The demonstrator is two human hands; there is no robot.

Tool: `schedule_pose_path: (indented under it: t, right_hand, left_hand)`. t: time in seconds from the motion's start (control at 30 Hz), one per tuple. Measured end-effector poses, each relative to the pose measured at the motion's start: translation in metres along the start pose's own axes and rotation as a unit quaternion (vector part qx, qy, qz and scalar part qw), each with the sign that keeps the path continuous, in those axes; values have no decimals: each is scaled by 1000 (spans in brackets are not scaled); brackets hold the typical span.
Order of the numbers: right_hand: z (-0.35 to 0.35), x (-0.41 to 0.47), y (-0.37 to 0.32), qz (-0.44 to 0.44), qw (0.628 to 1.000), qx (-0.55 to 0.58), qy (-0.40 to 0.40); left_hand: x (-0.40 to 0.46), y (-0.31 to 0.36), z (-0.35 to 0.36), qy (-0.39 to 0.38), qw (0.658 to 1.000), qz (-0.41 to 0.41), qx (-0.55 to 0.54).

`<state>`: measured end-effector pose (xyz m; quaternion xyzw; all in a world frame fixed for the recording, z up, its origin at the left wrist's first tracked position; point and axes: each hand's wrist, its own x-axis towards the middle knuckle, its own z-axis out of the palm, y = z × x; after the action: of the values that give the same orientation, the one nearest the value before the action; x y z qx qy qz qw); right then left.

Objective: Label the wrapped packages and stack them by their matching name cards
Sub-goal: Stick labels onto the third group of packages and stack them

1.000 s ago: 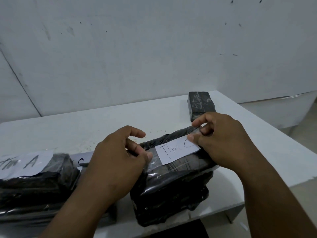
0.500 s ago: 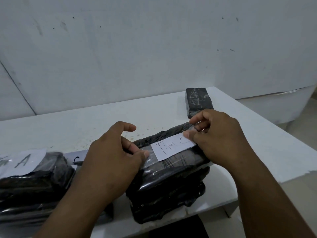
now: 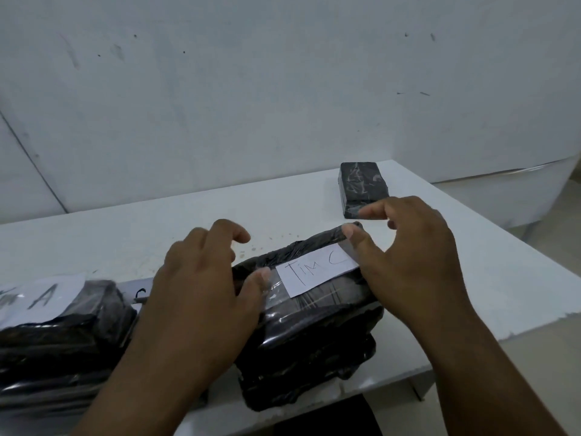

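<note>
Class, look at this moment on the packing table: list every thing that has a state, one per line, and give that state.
Tim C label: lying flat on the top package, under clear tape.
Middle stack of packages: wrapped, labelled, piled at the table's front edge.
Left stack: wrapped, topped by a label ending in A.
Single package: wrapped, unlabelled, lying alone at the back.
Left hand: thumb pressing the tape beside the label.
Right hand: thumb on the label's right end, fingers lifted.

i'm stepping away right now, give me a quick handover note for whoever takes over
Left hand: thumb presses the clear tape left of the TIM C label.
Right hand: thumb on the label's right end, fingers lifted.
The label lies on top of the middle package stack. The stack at left carries an A label.
Left: one unlabeled package at the table's far side.
</note>
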<state>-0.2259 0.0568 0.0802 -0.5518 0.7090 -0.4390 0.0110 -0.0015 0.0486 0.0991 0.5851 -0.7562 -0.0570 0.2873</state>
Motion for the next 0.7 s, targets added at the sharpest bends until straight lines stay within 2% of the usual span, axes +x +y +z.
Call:
schedule_pose_path:
  t: [0.07,0.17,0.27,0.37,0.7]
  right_hand:
    - [0,-13,-9,-54,998,-33,-17]
    - [4,-32,-20,-98,977,-117,-148]
    - [6,-40,-20,-91,953,-167,-235]
    - [6,-40,-18,-75,950,-180,-245]
    - [6,-40,-22,-20,953,-180,-242]
  left_hand:
    - [-3,6,1,15,997,79,5]
    - [-9,12,8,-109,983,145,-9]
    - [-13,8,19,-204,968,144,32]
    - [-15,6,18,-227,963,131,63]
    - [-27,2,10,-216,966,73,122]
